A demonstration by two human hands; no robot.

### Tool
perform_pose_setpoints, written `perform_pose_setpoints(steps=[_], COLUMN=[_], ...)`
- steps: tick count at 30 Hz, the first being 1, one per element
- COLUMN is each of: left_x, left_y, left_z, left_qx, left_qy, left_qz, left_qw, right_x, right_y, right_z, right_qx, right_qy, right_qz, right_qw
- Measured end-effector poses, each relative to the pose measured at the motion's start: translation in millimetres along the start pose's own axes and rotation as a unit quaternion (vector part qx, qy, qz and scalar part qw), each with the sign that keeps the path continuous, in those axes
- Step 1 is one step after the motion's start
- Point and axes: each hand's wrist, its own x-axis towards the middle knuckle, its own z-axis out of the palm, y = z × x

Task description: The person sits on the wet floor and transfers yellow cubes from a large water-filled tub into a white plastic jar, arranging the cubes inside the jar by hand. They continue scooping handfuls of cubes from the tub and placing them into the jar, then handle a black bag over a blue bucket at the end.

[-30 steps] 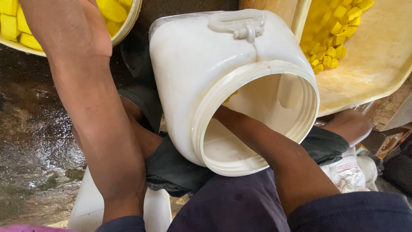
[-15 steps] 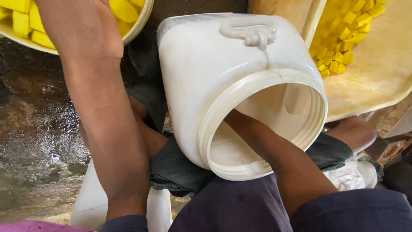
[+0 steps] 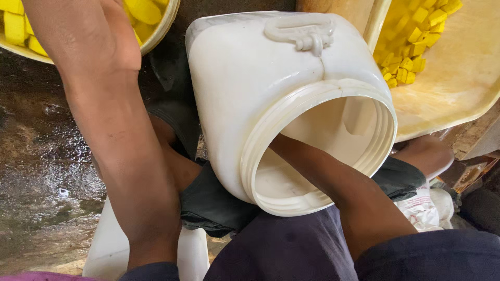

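Right hand is hidden inside the white tub [image 3: 250, 88], lying tilted on the lap, so its grip cannot be told. Left hand [image 3: 99, 31] reaches far left, at the bowl [image 3: 161, 26] of yellow pieces [image 3: 143, 10], fingers out of view.

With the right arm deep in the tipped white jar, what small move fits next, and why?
Probably steady the jar with the left hand: it lies tilted on the lap, the right forearm runs inside its mouth, hand hidden, while the left hand reaches toward the bowl of yellow pieces.

Wet dark floor [image 3: 36, 171]; white stool [image 3: 104, 250] stands on it.
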Motion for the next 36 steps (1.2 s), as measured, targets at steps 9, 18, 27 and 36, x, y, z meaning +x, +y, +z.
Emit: perform_pose_setpoints(steps=[9,18,27,36], left_x=[5,17,23,0], left_y=[3,-3,27,57], left_z=[12,-1,8,88], left_qx=[-0.001,0.006,0.129,0.276], left_qy=[-0.026,-0.039,-0.116,-0.004], left_qz=[0.008,-0.009,0.015,-0.033], left_qw=[1.0,0.999,0.985,0.96], right_x=[-5,-8,-113,-244], right_y=[-15,-10,-41,155], right_z=[-1,-12,-98,-238], right_qx=[0.004,0.018,0.076,0.374], right_qy=[-0.003,0.021,0.022,0.403], right_qz=[-0.008,-0.034,-0.13,-0.389], right_qw=[1.0,0.999,0.988,0.739])
